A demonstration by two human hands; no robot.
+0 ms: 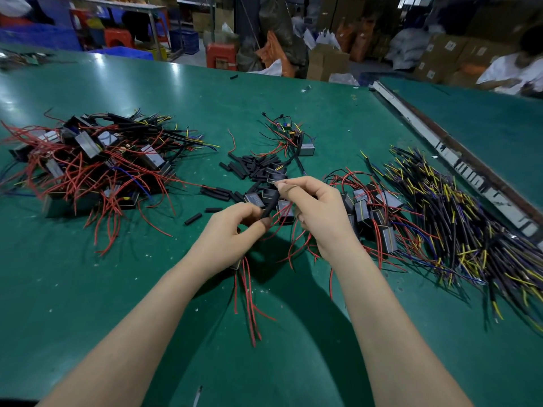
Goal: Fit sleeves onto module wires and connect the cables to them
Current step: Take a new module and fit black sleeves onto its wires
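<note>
Two bare forearms reach out over the green matted surface point(123, 289). The left hand point(232, 233) curls its fingers round a small grey module whose thin red wires point(249, 301) hang down below the wrist, and its thumb and forefinger pinch the lower end of a short black sleeve tube point(271, 202). The right hand point(317, 212) pinches the upper end of that tube between thumb and forefinger, just above the surface.

Beyond the hands lies a scatter of loose black sleeve pieces point(249, 168). To the right sits a cluster of grey box modules with red leads point(379, 212), and further right a long heap of black cables with yellow tips point(449, 212). To the far left spreads a tangled pile of modules with red wires and fitted black cables point(100, 160).
</note>
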